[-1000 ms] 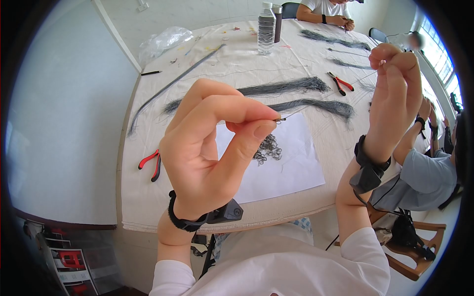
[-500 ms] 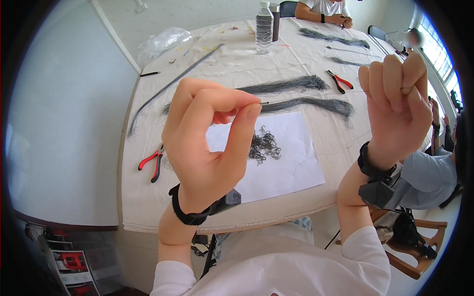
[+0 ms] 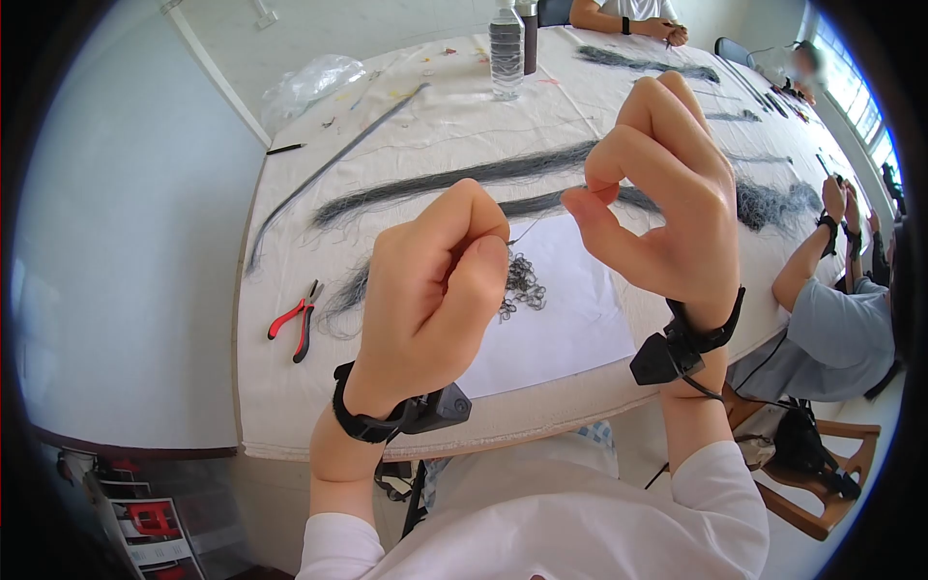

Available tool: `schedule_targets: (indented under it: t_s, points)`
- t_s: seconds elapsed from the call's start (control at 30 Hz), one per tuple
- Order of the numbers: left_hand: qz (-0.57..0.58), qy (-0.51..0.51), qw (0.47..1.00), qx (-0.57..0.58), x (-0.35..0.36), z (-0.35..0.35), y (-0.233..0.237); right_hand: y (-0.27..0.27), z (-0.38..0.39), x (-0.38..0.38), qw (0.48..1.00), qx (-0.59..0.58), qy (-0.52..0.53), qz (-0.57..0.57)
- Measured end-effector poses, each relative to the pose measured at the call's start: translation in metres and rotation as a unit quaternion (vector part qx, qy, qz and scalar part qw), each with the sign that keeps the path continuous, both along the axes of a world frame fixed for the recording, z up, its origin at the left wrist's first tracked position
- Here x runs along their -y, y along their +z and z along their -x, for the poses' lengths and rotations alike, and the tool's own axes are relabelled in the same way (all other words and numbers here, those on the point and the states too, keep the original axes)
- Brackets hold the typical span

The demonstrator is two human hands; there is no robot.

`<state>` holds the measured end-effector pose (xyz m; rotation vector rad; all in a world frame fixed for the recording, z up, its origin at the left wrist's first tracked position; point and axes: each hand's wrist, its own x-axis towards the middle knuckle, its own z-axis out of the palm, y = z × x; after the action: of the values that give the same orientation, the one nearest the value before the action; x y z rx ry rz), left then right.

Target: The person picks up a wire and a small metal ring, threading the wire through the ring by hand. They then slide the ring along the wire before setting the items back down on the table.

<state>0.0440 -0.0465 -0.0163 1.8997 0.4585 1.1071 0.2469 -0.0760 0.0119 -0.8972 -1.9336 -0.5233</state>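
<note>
My left hand is raised over the table, thumb and forefinger pinched on one end of a thin wire. My right hand is close beside it, pinching the wire's other end between thumb and forefinger. Under my hands lies a white sheet of paper with a small heap of dark wire rings on it. Both wrists wear black bands with small devices.
Red-handled pliers lie at the table's left. Long bundles of grey wire stretch across the cloth-covered table. A water bottle and a plastic bag stand at the far side. Other people sit at the right and far end.
My right hand has swung in from the far right to just beside my left hand. The left hand has dropped lower and closed tighter; the stretched wire between them is now short.
</note>
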Motion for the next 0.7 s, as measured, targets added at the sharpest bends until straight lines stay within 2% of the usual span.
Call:
schedule_targets:
  t_s: [0.03,0.1,0.23,0.3,0.43,0.5,0.7]
  points:
    - [0.001,0.000,1.000,-0.001,0.001,-0.001,0.000,0.000,0.001,-0.001,1.000,0.001,0.008,-0.007]
    - [0.108,-0.037,0.993,0.041,0.003,-0.003,0.000,-0.001,0.002,-0.003,1.000,0.001,0.015,-0.014]
    - [0.135,-0.026,0.987,0.088,0.007,-0.002,0.000,-0.001,0.003,-0.004,0.999,0.009,0.032,-0.037]
    - [0.169,-0.058,0.977,0.114,0.008,-0.002,0.001,-0.001,0.003,-0.005,0.998,0.011,0.036,-0.047]
    - [0.187,-0.034,0.976,0.109,0.013,-0.008,0.005,-0.002,-0.001,-0.008,0.996,0.023,0.056,-0.066]
    - [0.214,-0.119,0.958,0.150,0.007,-0.003,0.000,-0.002,-0.003,-0.009,0.996,0.025,0.063,-0.065]
    - [0.234,-0.135,0.950,0.159,0.008,-0.004,-0.002,-0.002,-0.008,-0.011,0.995,0.036,0.078,-0.049]
